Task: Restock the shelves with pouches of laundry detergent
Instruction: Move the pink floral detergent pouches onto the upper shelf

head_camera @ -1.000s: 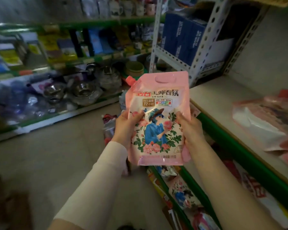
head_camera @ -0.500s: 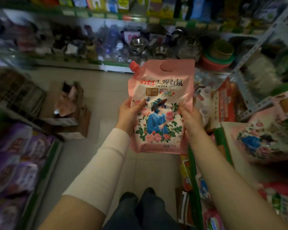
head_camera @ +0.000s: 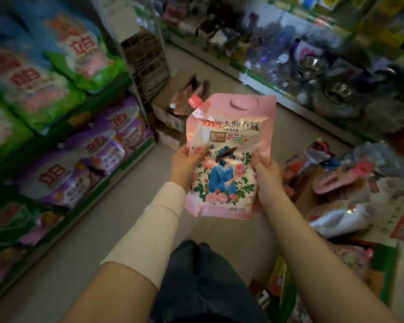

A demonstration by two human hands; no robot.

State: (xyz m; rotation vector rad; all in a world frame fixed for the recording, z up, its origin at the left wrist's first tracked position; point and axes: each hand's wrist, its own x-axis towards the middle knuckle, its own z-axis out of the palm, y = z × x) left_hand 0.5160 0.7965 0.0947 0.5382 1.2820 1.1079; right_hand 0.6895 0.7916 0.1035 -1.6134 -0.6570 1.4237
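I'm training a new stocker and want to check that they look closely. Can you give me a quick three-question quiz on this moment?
1. True or false: the left hand and the right hand both grip the pink pouch, one on each side.
2. Multiple choice: as the camera sees it, the spout cap sits at the pouch's A) upper-left corner, B) upper-right corner, C) bottom edge.
3. Fill in: left of the pouch, at about its level, the shelf holds ____-coloured bags.

Key: 1 true; 2 A; 3 purple.
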